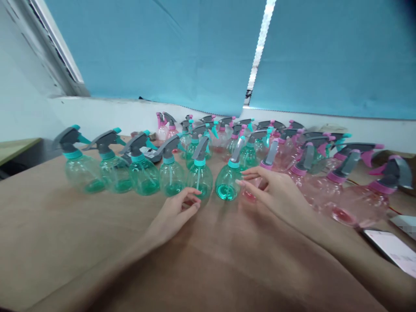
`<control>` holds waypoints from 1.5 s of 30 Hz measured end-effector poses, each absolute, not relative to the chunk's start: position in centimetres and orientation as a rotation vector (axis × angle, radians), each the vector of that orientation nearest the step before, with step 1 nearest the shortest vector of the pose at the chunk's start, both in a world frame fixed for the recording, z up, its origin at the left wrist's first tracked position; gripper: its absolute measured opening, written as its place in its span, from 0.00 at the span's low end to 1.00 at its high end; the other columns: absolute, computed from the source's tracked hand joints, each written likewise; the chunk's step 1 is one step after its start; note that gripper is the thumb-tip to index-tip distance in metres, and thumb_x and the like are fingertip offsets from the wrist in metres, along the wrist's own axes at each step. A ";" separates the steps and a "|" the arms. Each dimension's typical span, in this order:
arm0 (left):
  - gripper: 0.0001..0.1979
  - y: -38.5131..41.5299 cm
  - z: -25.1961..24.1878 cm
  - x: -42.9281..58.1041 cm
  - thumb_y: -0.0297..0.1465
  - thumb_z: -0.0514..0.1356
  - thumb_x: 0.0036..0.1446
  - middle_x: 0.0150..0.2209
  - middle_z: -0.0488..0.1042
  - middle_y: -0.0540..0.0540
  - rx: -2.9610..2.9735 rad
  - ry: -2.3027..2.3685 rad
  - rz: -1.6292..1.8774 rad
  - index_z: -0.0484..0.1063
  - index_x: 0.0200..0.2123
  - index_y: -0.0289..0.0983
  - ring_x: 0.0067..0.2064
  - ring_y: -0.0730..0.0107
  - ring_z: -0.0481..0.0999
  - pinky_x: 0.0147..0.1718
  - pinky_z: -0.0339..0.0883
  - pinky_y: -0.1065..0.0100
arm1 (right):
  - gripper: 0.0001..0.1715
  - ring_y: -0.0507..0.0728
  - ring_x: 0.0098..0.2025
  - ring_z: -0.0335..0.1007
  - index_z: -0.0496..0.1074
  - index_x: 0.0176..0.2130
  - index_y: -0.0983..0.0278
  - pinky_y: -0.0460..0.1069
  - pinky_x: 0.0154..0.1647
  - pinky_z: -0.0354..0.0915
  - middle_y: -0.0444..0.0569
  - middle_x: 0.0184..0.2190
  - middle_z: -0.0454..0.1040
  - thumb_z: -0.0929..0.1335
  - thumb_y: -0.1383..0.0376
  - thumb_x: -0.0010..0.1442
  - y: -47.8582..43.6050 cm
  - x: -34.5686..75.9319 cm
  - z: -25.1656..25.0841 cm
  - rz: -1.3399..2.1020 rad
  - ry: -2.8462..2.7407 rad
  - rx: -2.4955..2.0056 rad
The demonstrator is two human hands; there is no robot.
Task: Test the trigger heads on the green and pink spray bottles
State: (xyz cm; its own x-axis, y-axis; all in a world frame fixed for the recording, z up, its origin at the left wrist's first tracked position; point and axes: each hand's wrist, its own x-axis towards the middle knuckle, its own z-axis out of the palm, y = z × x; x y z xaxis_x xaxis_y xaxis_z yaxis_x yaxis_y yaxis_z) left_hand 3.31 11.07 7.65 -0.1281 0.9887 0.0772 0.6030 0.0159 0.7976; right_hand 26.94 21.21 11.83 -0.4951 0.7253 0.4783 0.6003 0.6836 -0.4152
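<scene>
My left hand (182,207) is low in front of a green spray bottle (199,177), its fingers curved and the thumb apart from them, with nothing between. The fingertips come near the bottle's lower front; I cannot tell if they touch it. My right hand (276,190) has its thumb and fingers stretched apart beside another green spray bottle (228,180), tips at its right side. This bottle stands upright with green liquid at its bottom. Behind my right hand a pink spray bottle (249,196) is partly hidden.
Several green spray bottles (144,175) line up to the left, and pink ones (351,206) to the right. More bottles crowd behind, near the wall. A phone (390,249) lies at the right on the brown-covered table (97,242). Blue blinds (156,52) hang behind.
</scene>
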 end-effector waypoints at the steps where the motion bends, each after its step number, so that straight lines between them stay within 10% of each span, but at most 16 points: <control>1: 0.13 11.2 7.9 3.6 0.36 0.55 0.60 0.41 0.76 0.45 1.628 1.768 0.958 0.67 0.46 0.39 0.42 0.60 0.77 0.39 0.69 0.62 | 0.16 0.58 0.33 0.76 0.74 0.42 0.60 0.52 0.35 0.67 0.46 0.37 0.80 0.65 0.53 0.61 21.4 27.4 11.4 0.228 -2.247 -1.026; 14: 0.08 11.4 9.8 7.4 0.33 0.53 0.60 0.35 0.77 0.49 1.731 1.670 0.897 0.69 0.41 0.40 0.36 0.66 0.76 0.35 0.68 0.67 | 0.45 0.72 0.48 0.72 0.53 0.62 0.74 0.59 0.40 0.67 0.65 0.48 0.74 0.65 0.47 0.59 22.3 23.1 9.4 0.240 -2.237 -1.302; 27: 0.11 12.7 13.3 7.1 0.40 0.57 0.58 0.38 0.77 0.47 1.793 1.817 1.060 0.70 0.41 0.40 0.41 0.61 0.77 0.38 0.70 0.63 | 0.33 0.68 0.41 0.74 0.63 0.51 0.64 0.57 0.35 0.67 0.56 0.46 0.73 0.67 0.46 0.55 20.7 24.1 9.4 0.292 -2.296 -1.276; 34: 0.36 13.5 13.6 10.5 0.40 0.65 0.51 0.59 0.64 0.41 1.868 1.682 1.016 0.55 0.60 0.42 0.56 0.54 0.67 0.52 0.66 0.55 | 0.32 0.65 0.42 0.71 0.65 0.45 0.64 0.58 0.37 0.67 0.53 0.40 0.72 0.67 0.42 0.54 16.4 27.1 8.4 0.326 -2.326 -1.020; 45: 0.19 12.2 12.7 15.1 0.30 0.57 0.56 0.45 0.70 0.45 1.879 1.483 1.108 0.60 0.51 0.39 0.42 0.64 0.73 0.39 0.70 0.64 | 0.37 0.65 0.46 0.67 0.65 0.49 0.67 0.61 0.44 0.68 0.58 0.44 0.71 0.67 0.41 0.54 14.7 30.5 6.2 0.400 -2.261 -0.750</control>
